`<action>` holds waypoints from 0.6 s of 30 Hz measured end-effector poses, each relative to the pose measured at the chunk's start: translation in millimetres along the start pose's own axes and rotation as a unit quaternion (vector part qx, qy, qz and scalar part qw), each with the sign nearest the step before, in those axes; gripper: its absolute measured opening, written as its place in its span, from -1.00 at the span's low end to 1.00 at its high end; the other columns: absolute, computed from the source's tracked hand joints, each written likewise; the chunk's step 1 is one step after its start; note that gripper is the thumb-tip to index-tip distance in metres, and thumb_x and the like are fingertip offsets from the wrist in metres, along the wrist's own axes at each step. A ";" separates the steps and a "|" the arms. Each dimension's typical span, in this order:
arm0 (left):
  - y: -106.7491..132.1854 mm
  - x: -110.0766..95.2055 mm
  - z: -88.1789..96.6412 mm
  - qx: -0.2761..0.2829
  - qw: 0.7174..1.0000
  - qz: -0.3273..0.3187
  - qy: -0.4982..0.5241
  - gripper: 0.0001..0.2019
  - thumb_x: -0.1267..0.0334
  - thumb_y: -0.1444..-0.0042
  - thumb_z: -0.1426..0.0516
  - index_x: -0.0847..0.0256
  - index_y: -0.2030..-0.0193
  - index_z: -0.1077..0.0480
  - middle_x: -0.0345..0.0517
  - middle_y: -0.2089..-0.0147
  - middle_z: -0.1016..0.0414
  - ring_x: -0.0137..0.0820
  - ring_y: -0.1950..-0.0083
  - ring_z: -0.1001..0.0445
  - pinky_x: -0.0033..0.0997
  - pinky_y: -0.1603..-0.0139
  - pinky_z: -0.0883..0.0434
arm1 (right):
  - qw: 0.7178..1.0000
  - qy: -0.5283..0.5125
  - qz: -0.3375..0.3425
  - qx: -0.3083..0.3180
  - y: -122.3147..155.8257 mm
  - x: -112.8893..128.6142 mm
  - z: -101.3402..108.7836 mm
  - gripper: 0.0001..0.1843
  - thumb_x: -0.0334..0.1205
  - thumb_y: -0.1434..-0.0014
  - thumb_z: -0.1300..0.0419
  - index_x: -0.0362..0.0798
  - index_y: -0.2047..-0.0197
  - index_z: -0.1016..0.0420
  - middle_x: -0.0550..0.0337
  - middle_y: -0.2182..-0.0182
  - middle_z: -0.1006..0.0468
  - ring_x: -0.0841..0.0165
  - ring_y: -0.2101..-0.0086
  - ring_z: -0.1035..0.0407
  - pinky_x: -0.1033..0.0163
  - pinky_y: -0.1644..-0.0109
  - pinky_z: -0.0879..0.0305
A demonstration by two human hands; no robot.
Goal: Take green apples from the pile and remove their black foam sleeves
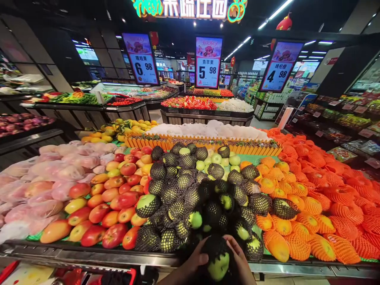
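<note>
Low in the head view, at the front edge of the display, a green apple (219, 267) is held between both hands. A black foam net covers its upper part, and bare green skin shows below. My left hand (194, 259) grips it from the left, with the thumb against the net. On the other side my right hand (238, 255) has its fingers curled round the net and fruit. Dark shadow hides parts of the fingers. Just beyond lie many netted green apples (176, 211), several of them partly bare, such as the apple (195, 219) close by.
Red and yellow apples (99, 213) lie to the left, beside bagged pink fruit (56, 190). Oranges in orange nets (307, 233) fill the right. A metal rail (89, 255) runs along the front. Behind stand a small orange fence (202, 144) and price screens (208, 63).
</note>
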State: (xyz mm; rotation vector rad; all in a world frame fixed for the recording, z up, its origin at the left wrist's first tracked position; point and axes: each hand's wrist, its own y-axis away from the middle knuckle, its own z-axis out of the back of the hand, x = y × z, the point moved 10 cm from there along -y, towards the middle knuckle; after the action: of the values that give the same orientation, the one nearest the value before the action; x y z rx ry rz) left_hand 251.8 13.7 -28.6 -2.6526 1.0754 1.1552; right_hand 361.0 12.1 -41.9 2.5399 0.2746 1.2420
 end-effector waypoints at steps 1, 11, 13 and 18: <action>4.7 -4.4 19.4 -0.020 0.999 -0.019 -0.016 -0.14 -0.13 0.31 -0.47 0.15 -0.18 -0.44 0.16 -0.21 -0.47 0.10 -0.31 -0.35 0.08 -0.37 -0.18 | 1.000 -0.004 0.007 0.006 -1.7 -5.5 -13.5 -0.55 0.21 0.00 -0.43 0.10 0.15 -0.61 0.18 0.28 -0.68 0.16 0.25 -0.58 0.09 0.12 -0.47; 61.7 -86.5 71.9 -0.054 0.920 -0.141 -0.361 -0.15 -0.20 0.09 -0.33 0.21 -0.29 -0.33 0.22 -0.29 -0.31 0.14 -0.32 -0.25 0.09 -0.38 -0.13 | 0.997 -0.026 -0.049 0.048 14.8 -81.3 -106.2 -0.19 0.13 0.20 -0.54 0.13 -0.14 -0.53 0.00 0.05 -0.66 -0.08 -0.04 -0.50 -0.15 -0.14 -0.35; 70.3 -107.7 62.5 -0.036 0.882 -0.180 -0.433 -0.25 -0.18 0.03 -0.29 0.20 -0.25 -0.38 0.20 -0.28 -0.24 0.09 -0.30 -0.25 0.04 -0.36 -0.16 | 0.997 -0.038 -0.047 0.039 12.4 -86.1 -112.8 -0.23 0.08 0.22 -0.56 0.09 -0.09 -0.56 -0.01 0.06 -0.67 -0.07 -0.04 -0.49 -0.15 -0.15 -0.35; 85.8 -140.5 62.0 -0.039 0.834 -0.244 -0.494 -0.60 -0.03 -0.15 -0.22 0.15 -0.04 -0.48 0.14 -0.18 -0.28 -0.06 -0.21 -0.31 -0.05 -0.26 -0.26 | 0.999 -0.036 0.004 0.037 -0.6 -82.5 -132.8 -0.20 0.12 0.29 -0.58 0.04 -0.03 -0.56 -0.02 0.09 -0.67 -0.07 -0.03 -0.49 -0.15 -0.13 -0.37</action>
State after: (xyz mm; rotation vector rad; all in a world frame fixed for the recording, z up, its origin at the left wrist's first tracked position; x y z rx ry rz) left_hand 92.9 49.0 38.1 -1.6774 0.1438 2.0204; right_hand 205.5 12.2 -25.6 2.6450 0.2985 1.1609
